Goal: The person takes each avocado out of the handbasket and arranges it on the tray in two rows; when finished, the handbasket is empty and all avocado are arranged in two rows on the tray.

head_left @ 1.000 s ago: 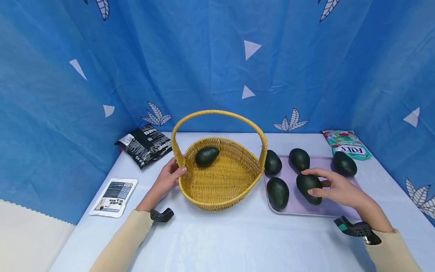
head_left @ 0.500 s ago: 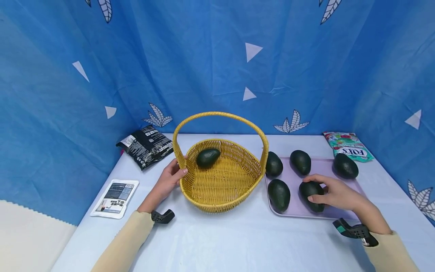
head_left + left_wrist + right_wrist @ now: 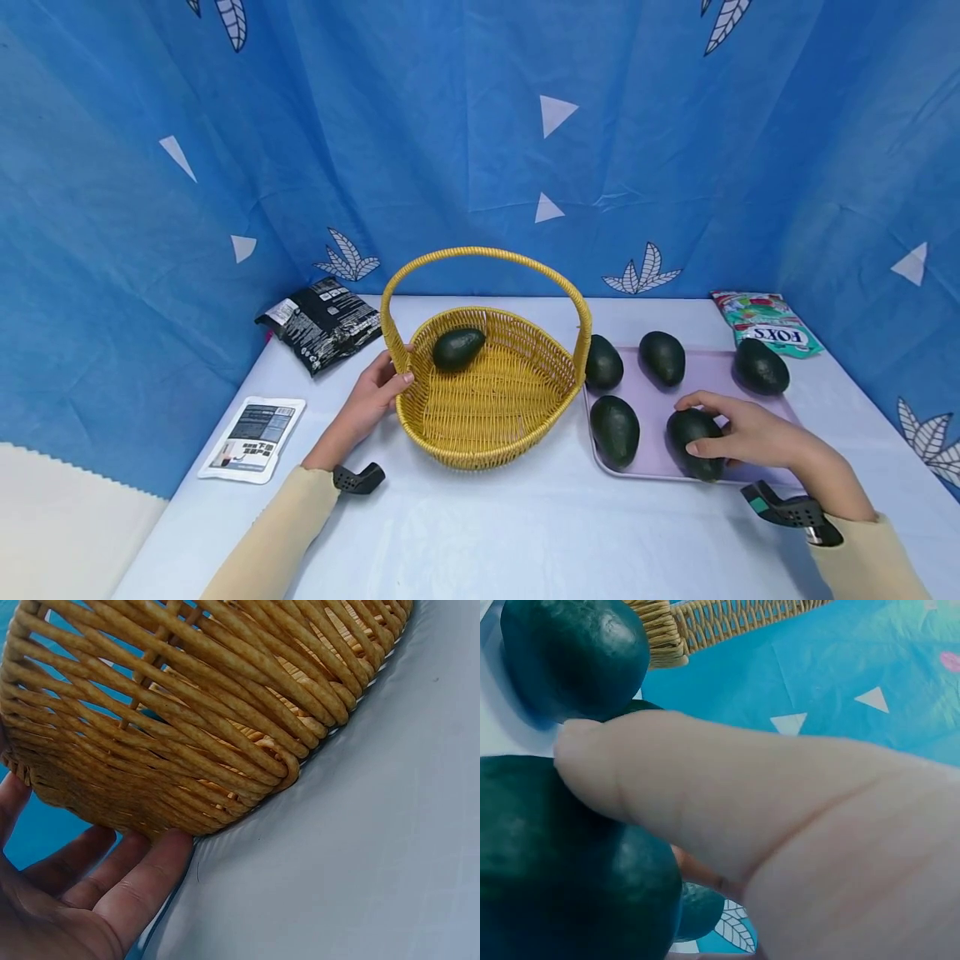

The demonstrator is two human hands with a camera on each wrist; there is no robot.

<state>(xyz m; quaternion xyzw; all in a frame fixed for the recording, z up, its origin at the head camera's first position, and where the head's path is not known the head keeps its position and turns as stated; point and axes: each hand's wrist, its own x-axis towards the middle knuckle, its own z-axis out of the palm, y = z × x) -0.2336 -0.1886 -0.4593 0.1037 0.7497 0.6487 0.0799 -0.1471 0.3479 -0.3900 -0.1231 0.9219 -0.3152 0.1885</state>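
Note:
My left hand (image 3: pixel 375 390) grips the left side of a yellow wicker basket (image 3: pixel 487 458), near the foot of its tall arched handle. In the left wrist view its fingers (image 3: pixel 142 892) lie against the woven outer wall. One dark green avocado (image 3: pixel 457 348) rests inside the basket, at the back left. My right hand (image 3: pixel 757 429) holds another avocado (image 3: pixel 686 429) between thumb and fingers, over the front of the lilac tray (image 3: pixel 712 367). In the right wrist view the thumb (image 3: pixel 667 765) crosses the avocado's top; the fingertips are mostly hidden.
Several more avocados lie on the tray, among them one at front left (image 3: pixel 615 432) and one at back right (image 3: pixel 760 367). A black packet (image 3: pixel 322 321) and a white pouch (image 3: pixel 253 439) lie left of the basket. A green FOX'S bag (image 3: pixel 768 323) lies behind the tray.
My right hand has moved slightly right and toward me with its avocado, which now stands apart from the one behind it. My left hand and the basket keep their place.

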